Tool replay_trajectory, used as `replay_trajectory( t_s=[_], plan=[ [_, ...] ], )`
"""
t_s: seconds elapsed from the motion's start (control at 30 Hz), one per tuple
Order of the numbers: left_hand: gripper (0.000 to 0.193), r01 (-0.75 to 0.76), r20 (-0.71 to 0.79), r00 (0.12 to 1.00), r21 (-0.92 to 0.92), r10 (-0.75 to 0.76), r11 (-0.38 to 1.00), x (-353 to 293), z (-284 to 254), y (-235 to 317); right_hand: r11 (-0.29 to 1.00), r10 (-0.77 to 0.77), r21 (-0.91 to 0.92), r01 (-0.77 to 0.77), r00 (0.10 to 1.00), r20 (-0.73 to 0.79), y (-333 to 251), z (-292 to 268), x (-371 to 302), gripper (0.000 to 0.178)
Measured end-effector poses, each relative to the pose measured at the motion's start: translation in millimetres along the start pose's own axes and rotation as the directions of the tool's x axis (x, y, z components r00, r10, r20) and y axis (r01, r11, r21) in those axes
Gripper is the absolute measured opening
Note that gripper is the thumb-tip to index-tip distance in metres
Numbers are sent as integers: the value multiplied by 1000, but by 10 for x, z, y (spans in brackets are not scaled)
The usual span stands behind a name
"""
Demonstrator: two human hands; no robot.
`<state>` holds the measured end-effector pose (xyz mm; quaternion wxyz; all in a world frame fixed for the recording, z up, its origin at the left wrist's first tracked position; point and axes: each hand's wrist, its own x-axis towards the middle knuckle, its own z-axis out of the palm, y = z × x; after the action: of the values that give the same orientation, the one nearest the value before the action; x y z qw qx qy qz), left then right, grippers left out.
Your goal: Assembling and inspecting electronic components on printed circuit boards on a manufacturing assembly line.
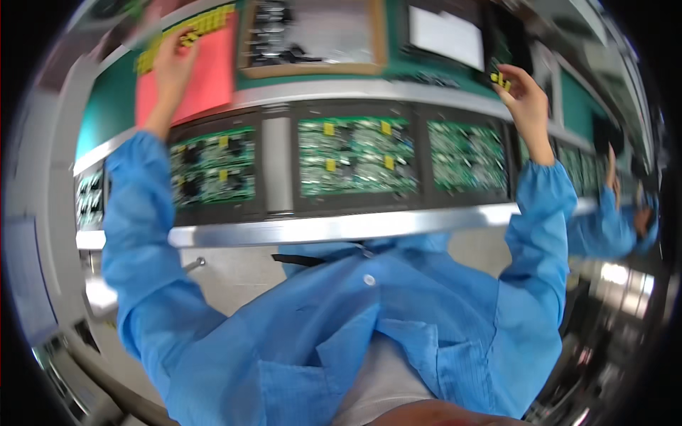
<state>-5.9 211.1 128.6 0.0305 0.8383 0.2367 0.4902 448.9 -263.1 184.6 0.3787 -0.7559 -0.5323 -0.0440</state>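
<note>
My left hand (174,67) reaches over a red sheet (210,78) at the far left, its fingertips closed around a small yellow-and-black part (188,38). Rows of similar yellow parts (213,20) line the sheet's far edge. At the far right, my right hand (527,99) pinches another small yellow-and-black part (500,78). Between my arms lie green circuit boards in dark trays: the left boards (217,167) and middle boards (355,157) carry yellow pieces. On the right boards (467,157) I see no yellow pieces. Motion blurs the finer detail.
A metal rail (348,226) runs along the near edge. Beyond the trays stand a cardboard box (312,69) with black parts and clear bags, and a dark tray with a white sheet (445,37). Another person in a blue sleeve (609,224) works at the right.
</note>
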Motion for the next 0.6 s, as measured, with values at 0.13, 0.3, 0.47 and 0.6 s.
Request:
replay_trajectory(
  t_s=[0.13,0.3,0.47,0.6],
  plan=[
    [30,150,349,934,-209,-70,966,78,384,1306,976,200,-123,-177,959,200,553,-138,-578,33],
    [26,13,510,825,-448,244,894,-218,1133,2813,989,139,-83,-120,948,286,861,53,-850,37],
    [23,-20,668,648,-466,366,885,-505,1754,3568,999,31,-41,-20,960,277,1024,162,-945,37],
    [23,-110,700,573,-448,425,887,-552,1978,3796,999,-19,-20,26,963,268,1049,143,-988,35]
  ],
)
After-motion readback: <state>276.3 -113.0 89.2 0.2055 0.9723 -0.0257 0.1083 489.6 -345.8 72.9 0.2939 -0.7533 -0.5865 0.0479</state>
